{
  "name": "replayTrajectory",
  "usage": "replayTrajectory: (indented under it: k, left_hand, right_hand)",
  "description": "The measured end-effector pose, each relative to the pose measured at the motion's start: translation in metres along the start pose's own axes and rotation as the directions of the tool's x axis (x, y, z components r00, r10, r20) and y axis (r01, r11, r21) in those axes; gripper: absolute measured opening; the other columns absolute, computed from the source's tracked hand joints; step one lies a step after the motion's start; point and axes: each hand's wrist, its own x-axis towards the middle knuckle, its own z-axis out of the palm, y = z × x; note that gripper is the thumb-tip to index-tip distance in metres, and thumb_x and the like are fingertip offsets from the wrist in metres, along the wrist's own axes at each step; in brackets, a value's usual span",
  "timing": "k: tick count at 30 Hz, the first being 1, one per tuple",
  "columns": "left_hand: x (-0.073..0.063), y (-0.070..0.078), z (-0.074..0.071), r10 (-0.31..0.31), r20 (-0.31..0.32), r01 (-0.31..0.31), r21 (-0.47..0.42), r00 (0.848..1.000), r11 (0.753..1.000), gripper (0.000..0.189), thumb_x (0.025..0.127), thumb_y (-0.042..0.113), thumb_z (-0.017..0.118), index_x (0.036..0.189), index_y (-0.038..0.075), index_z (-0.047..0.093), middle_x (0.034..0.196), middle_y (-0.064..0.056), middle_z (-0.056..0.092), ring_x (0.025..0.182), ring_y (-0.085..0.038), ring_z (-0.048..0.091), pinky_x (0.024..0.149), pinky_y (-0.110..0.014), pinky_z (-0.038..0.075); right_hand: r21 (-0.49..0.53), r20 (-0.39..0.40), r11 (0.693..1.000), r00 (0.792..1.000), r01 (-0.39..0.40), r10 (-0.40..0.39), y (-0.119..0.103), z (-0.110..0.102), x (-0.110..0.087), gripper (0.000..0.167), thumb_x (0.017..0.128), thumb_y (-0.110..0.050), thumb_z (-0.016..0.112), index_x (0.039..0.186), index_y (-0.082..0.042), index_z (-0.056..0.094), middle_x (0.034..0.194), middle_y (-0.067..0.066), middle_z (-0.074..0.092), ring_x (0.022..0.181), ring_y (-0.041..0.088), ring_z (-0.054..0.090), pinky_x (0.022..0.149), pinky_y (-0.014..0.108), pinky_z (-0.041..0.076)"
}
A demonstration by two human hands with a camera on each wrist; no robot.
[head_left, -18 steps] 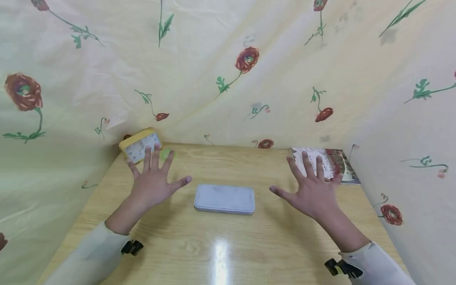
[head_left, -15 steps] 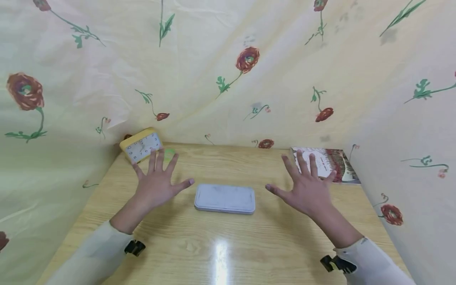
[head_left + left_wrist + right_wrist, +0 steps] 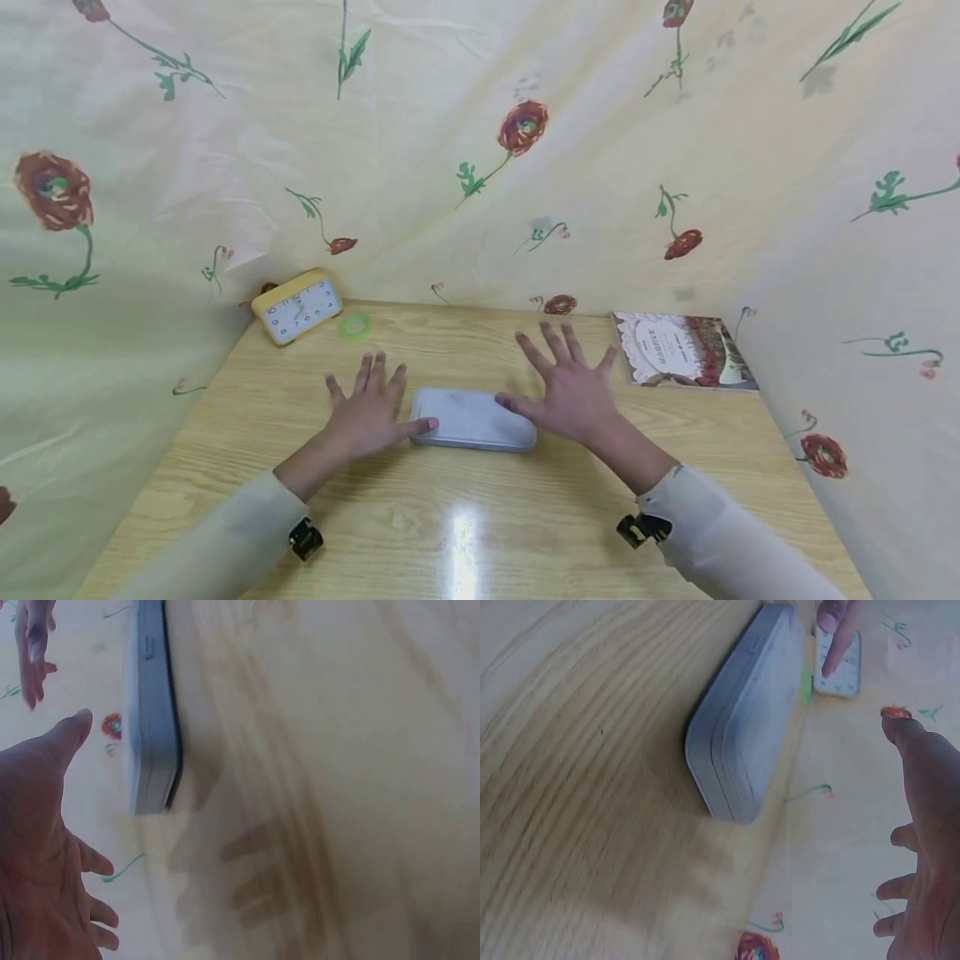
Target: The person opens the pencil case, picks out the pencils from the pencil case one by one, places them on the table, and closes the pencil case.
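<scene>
A pale grey flat case point(image 3: 471, 419) with rounded corners lies closed on the wooden table, at the middle of the head view. My left hand point(image 3: 369, 421) hovers at its left end, fingers spread, the thumb overlapping the case in this view. Over its right end is my right hand point(image 3: 573, 396), also with spread fingers, its thumb crossing the case's corner. Both hands hold nothing. From the left wrist view, the side of the case point(image 3: 154, 712) shows a small catch, and shadows of fingers fall on the table. In the right wrist view the case point(image 3: 742, 727) stands apart from the right hand point(image 3: 934, 847).
A yellow-framed clock point(image 3: 297, 307) stands at the back left, beside a green ring point(image 3: 355, 326) like a tape roll. At the back right lies a booklet point(image 3: 686, 350) with a printed cover. Flowered cloth point(image 3: 420, 150) hangs around the table point(image 3: 390, 533).
Both hands have moved inward, the left one to the right and the right one to the left, up to the case's ends. The case stays where it was.
</scene>
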Motion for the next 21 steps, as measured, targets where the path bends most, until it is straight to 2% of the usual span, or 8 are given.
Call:
replayTrajectory:
  k: [5, 10, 15, 21]
  left_hand:
    - [0.001, 0.005, 0.010, 0.002, 0.031, -0.002, -0.016, 1.000, 1.000, 0.128, 0.087, 0.098, 0.055, 0.174, 0.007, 0.034, 0.184, -0.028, 0.009, 0.173, -0.048, 0.003, 0.121, -0.094, -0.005]
    - [0.003, 0.008, 0.017, 0.019, 0.019, -0.019, -0.019, 1.000, 1.000, 0.128, 0.083, 0.096, 0.064, 0.169, 0.004, 0.043, 0.183, -0.029, 0.014, 0.173, -0.048, 0.005, 0.122, -0.094, -0.001]
    - [0.005, 0.009, 0.023, 0.048, -0.019, -0.048, 0.004, 0.999, 0.999, 0.116, 0.079, 0.087, 0.078, 0.160, 0.007, 0.057, 0.182, -0.029, 0.023, 0.173, -0.048, 0.012, 0.122, -0.095, 0.010]
    - [0.006, 0.008, 0.027, 0.066, -0.060, -0.066, 0.012, 0.996, 0.998, 0.098, 0.078, 0.073, 0.089, 0.148, 0.007, 0.068, 0.178, -0.029, 0.032, 0.171, -0.049, 0.018, 0.121, -0.095, 0.015]
  right_hand:
    - [0.032, -0.003, 0.995, 0.995, 0.098, -0.098, -0.019, 0.023, 0.007, 0.102, 0.092, -0.092, 0.054, 0.175, -0.036, 0.034, 0.186, 0.006, 0.026, 0.172, 0.042, 0.023, 0.116, 0.099, 0.011]
    - [0.020, -0.012, 0.975, 0.975, 0.221, -0.220, -0.033, 0.044, 0.010, 0.096, 0.092, -0.087, 0.062, 0.170, -0.034, 0.045, 0.180, 0.007, 0.039, 0.164, 0.041, 0.040, 0.114, 0.099, 0.018]
    - [0.004, 0.035, 0.950, 0.950, 0.311, -0.311, -0.042, 0.059, 0.012, 0.086, 0.090, -0.082, 0.071, 0.162, -0.038, 0.056, 0.175, 0.005, 0.047, 0.158, 0.035, 0.048, 0.115, 0.098, 0.023]
    - [-0.005, 0.079, 0.937, 0.934, 0.349, -0.347, -0.049, 0.066, 0.013, 0.081, 0.087, -0.071, 0.082, 0.157, -0.036, 0.062, 0.163, 0.003, 0.058, 0.144, 0.029, 0.058, 0.115, 0.095, 0.029]
